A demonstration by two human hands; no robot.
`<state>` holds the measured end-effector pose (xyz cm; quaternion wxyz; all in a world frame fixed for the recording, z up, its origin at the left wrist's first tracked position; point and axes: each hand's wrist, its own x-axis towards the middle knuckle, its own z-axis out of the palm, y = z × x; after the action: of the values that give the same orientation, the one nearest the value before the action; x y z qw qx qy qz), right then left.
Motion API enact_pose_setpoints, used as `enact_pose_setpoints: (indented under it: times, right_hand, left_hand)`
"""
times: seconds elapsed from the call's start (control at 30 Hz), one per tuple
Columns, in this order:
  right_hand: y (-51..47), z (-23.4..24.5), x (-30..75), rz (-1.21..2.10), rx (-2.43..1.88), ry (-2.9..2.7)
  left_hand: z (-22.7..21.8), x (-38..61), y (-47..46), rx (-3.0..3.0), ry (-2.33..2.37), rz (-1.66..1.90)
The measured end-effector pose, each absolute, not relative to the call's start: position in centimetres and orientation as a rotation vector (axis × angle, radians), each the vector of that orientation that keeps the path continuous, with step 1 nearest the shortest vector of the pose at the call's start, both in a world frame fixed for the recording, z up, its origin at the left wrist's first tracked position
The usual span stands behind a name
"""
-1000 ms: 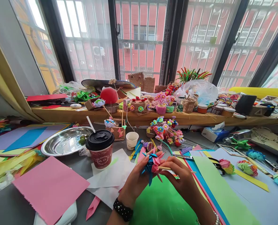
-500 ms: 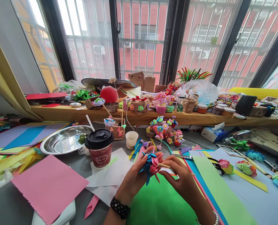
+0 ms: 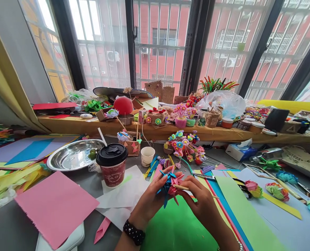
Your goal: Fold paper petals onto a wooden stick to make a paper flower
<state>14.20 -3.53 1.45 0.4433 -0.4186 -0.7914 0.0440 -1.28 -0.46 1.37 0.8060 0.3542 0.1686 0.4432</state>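
A folded paper flower (image 3: 173, 182) with pink and blue pointed petals rests in my left hand (image 3: 155, 191), whose fingers wrap round its far side. My right hand (image 3: 200, 193) pinches a thin wooden stick (image 3: 182, 187), and the stick's tip touches the pink petals. Below both hands lies a green sheet (image 3: 178, 226). A folded pink paper piece (image 3: 101, 230) is on the grey table, left of my left wrist.
A lidded drink cup (image 3: 111, 165) with a straw stands left of my hands, beside a metal plate (image 3: 66, 164) and a white paper cup (image 3: 147, 156). Pink paper (image 3: 57, 209) lies at the left. Finished paper flowers (image 3: 277, 191) and coloured sheets spread at the right.
The view has shifted slightly. My right hand has moved a little and the stick is angled slightly differently against the pink petals; my left hand keeps its hold on the paper flower.
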Motion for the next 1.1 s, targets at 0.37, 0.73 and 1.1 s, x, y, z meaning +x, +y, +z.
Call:
enact_pose_setpoints:
  times: [0.37,0.73,1.1]
  right_hand:
    - [-3.1,1.4,15.4,0.029,-1.283,-1.738]
    - [-3.0,1.6,15.4,0.186,-1.229,-1.733]
    - [-2.7,0.8,15.5,-0.031,-1.310,-1.613]
  left_hand:
    - [1.8,-1.4,-0.5,0.735,0.443,0.934]
    - [1.2,-1.3,0.2,0.718,0.545,0.839]
    - [0.8,-1.6,0.7,0.747,0.540,1.006]
